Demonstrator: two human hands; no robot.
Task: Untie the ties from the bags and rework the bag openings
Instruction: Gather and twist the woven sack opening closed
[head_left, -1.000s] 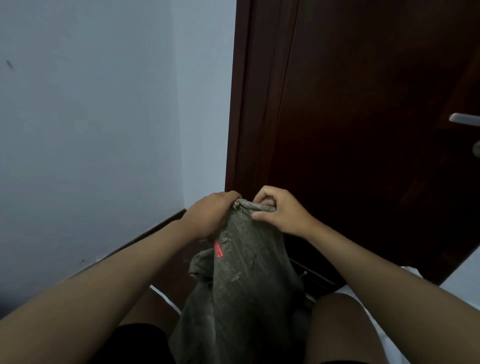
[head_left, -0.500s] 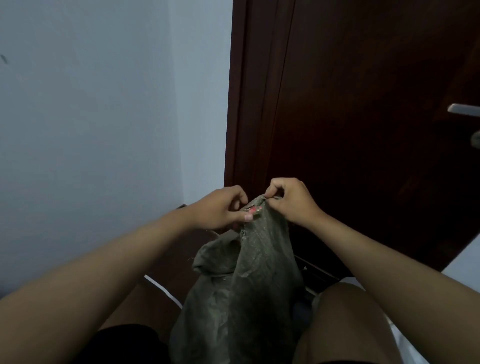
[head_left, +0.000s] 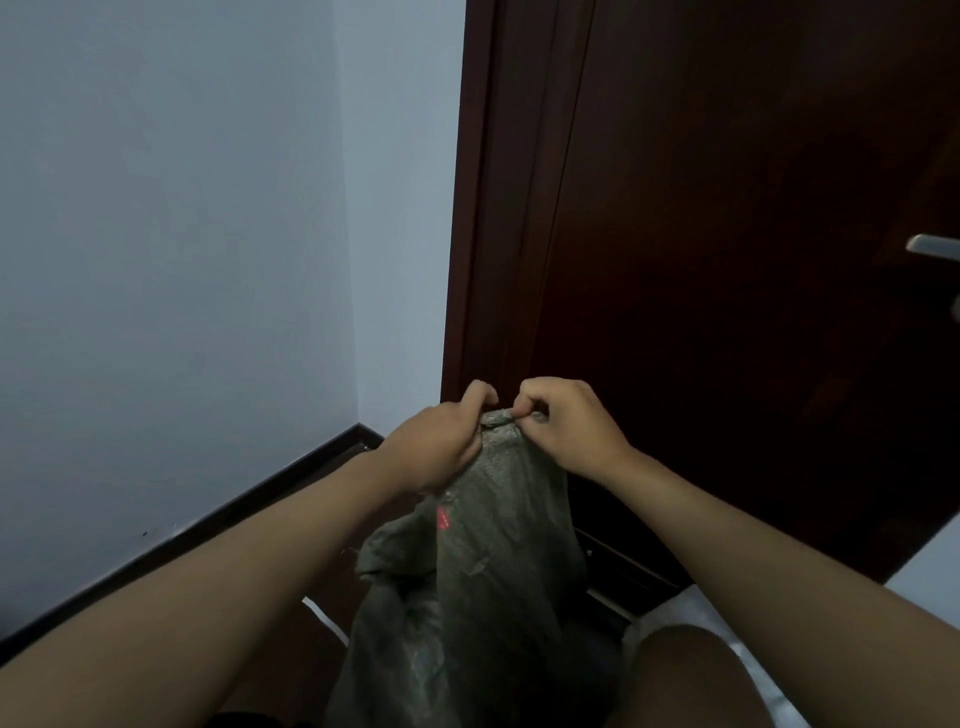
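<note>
Between the person's knees, close to the dark wooden door (head_left: 727, 260), a grey-green woven sack (head_left: 498, 561) is held up by its gathered top. The left hand (head_left: 436, 447) grasps the bunched neck from the side, and the right hand (head_left: 566, 421) pinches the tip of it with curled fingers. Whether a tie is under those fingers I cannot tell. The risk, as I see it, is the coarse weave: a hard tug at a tight knot could fray or tear the mouth, or the neck could slip out and the sack slump to the floor (head_left: 322, 639).
</note>
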